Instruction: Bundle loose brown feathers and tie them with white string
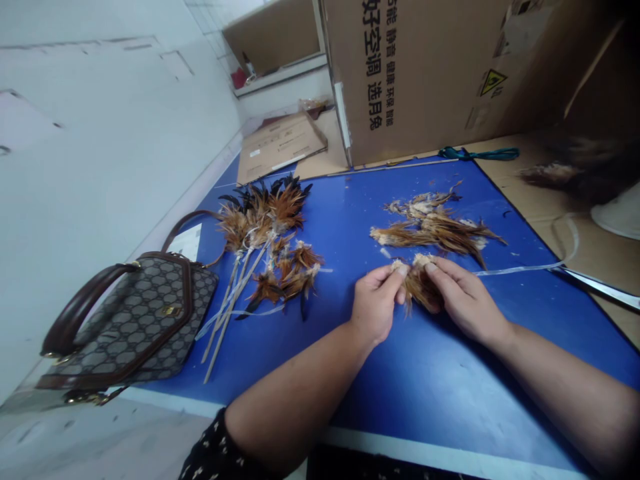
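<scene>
Both hands meet over a small bunch of brown feathers (419,285) lying on the blue mat (425,373). My left hand (375,301) pinches the bunch's pale quill end with thumb and forefinger. My right hand (463,297) lies over the other side, fingers curled on the feathers. Just beyond the hands lies a loose pile of brown feathers (435,227). To the left rest several feather bundles on thin sticks (265,233), with smaller tufts (287,273) beside them.
A patterned handbag with brown handles (130,320) sits at the mat's left edge. A large cardboard box (450,67) stands behind the mat. A clear tape strip (545,263) and teal cord (480,154) lie at right. A flat carton (280,143) is farther back.
</scene>
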`<state>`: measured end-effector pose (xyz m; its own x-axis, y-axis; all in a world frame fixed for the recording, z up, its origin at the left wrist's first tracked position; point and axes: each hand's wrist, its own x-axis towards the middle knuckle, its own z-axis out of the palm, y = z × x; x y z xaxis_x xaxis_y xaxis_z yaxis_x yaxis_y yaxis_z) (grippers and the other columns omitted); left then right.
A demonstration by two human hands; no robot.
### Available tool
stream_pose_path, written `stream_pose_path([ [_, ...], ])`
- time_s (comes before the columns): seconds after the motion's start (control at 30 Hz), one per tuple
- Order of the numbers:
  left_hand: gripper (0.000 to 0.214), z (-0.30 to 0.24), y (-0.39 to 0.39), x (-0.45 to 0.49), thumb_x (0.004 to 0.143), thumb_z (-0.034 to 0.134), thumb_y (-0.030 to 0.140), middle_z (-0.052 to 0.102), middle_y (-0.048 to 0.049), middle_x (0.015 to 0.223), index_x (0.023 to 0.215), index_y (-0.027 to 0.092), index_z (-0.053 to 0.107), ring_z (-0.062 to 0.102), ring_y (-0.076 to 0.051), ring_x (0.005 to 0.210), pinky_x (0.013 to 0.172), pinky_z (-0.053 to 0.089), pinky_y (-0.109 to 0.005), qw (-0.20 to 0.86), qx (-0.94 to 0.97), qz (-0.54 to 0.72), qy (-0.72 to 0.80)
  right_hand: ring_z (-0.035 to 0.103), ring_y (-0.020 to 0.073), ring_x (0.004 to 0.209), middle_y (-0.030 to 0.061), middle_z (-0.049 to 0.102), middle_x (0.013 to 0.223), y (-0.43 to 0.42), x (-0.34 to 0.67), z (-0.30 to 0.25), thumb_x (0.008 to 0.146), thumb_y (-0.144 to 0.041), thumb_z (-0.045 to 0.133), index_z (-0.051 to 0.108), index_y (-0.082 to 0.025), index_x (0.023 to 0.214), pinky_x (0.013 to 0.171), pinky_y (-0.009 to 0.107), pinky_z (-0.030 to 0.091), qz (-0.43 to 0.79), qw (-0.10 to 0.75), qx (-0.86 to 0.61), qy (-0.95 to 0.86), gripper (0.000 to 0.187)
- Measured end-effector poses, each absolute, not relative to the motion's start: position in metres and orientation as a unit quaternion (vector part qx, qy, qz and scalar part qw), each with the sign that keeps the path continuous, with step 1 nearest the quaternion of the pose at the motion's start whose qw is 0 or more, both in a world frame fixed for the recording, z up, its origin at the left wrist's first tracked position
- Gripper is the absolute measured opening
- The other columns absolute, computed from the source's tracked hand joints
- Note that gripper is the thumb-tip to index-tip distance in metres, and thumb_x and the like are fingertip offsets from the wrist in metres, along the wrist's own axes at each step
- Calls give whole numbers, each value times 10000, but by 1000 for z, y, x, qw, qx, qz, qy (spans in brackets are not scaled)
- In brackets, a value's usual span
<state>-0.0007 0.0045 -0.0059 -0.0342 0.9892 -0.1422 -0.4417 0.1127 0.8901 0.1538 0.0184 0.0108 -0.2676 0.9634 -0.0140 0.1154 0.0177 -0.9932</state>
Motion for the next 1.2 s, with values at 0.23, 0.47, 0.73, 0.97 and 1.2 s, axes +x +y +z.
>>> stream_pose_path([
  [0.23,338,-8,3,-2,875,789,462,503,50,567,800,149,687,417,-66,525,547,359,-229,622,344,568,414,464,124,564,-5,574,689,20,152,4,984,-595,606,541,-225,836,503,266,384,485,406,-460,-623,404],
  [0.47,398,-7,1,-2,867,778,517,505,42,570,746,160,651,424,-79,529,549,374,-241,614,367,553,427,480,154,592,7,586,667,19,149,3,1006,-537,573,557,-239,810,545,298,387,400,410,-481,-664,358],
  [0.73,479,1,-2,-7,923,716,505,524,-1,688,602,178,578,496,-117,682,701,422,-265,532,480,527,457,486,166,558,3,580,628,16,147,-1,966,-346,618,535,-259,764,574,323,367,280,385,-505,-720,235],
  [0.97,428,-5,2,-1,906,741,477,474,46,583,661,165,582,413,-82,586,619,343,-260,568,380,579,445,509,167,625,16,619,711,14,149,10,1031,-446,563,594,-245,853,602,316,406,391,383,-459,-700,270],
  [1.2,361,-5,5,2,814,834,438,490,51,578,720,145,646,391,-59,546,580,301,-258,599,303,599,437,463,154,550,-8,511,622,18,152,7,1045,-565,508,526,-250,804,506,303,386,437,412,-482,-638,397],
])
